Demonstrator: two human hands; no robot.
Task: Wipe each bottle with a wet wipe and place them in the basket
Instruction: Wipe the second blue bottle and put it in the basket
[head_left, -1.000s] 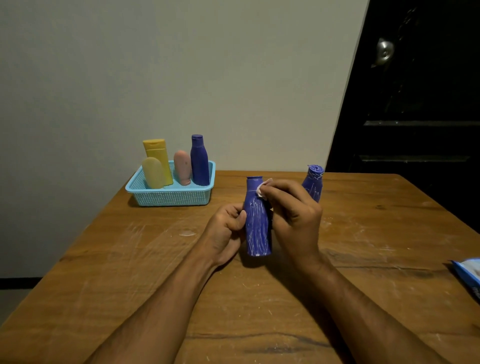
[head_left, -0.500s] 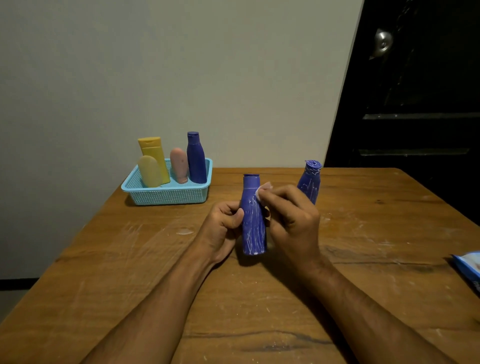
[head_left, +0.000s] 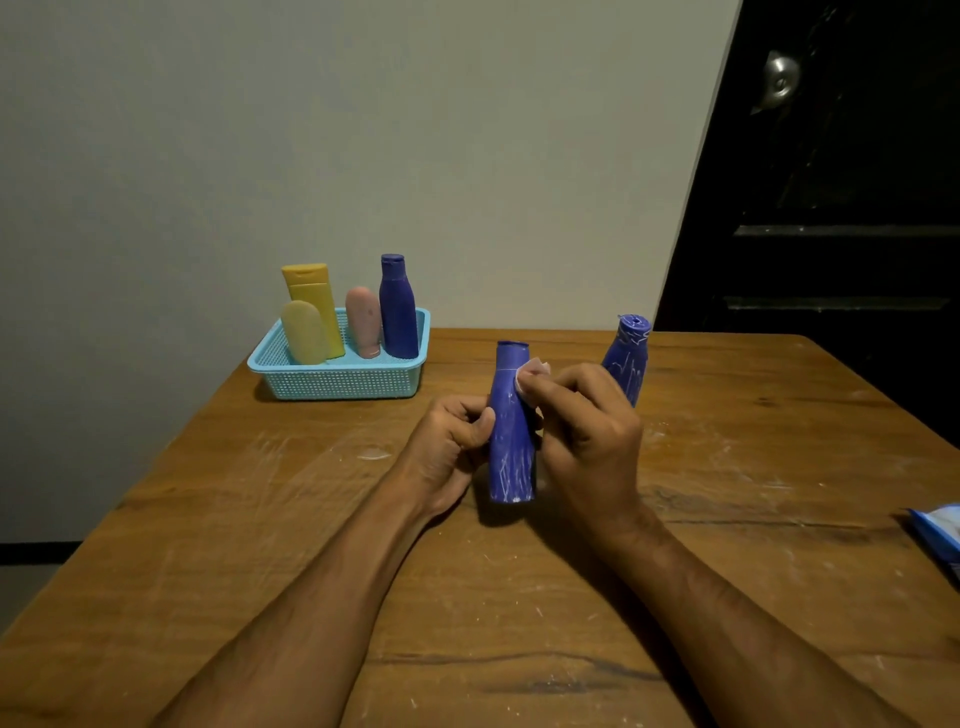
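A blue bottle (head_left: 511, 431) streaked with white marks stands upright on the wooden table (head_left: 260, 519). My left hand (head_left: 449, 449) grips its left side at mid-height. My right hand (head_left: 584, 431) pinches a small white wet wipe (head_left: 532, 371) against the bottle's upper right, near the neck. A second streaked blue bottle (head_left: 628, 358) stands just behind my right hand. The light blue basket (head_left: 337, 382) at the back left holds a tall yellow bottle (head_left: 311, 291), a pale yellow one (head_left: 304, 332), a pink one (head_left: 362, 322) and a clean blue one (head_left: 397, 306).
A blue pack of wipes (head_left: 937, 530) lies at the table's right edge. The wall runs close behind the basket. A dark door (head_left: 841, 208) with a metal knob (head_left: 779, 80) stands at the back right. White smears mark the tabletop.
The wipe in my right hand has slid a little along the bottle's neck. The bottle and my left hand stay in place; the camera has tilted slightly.
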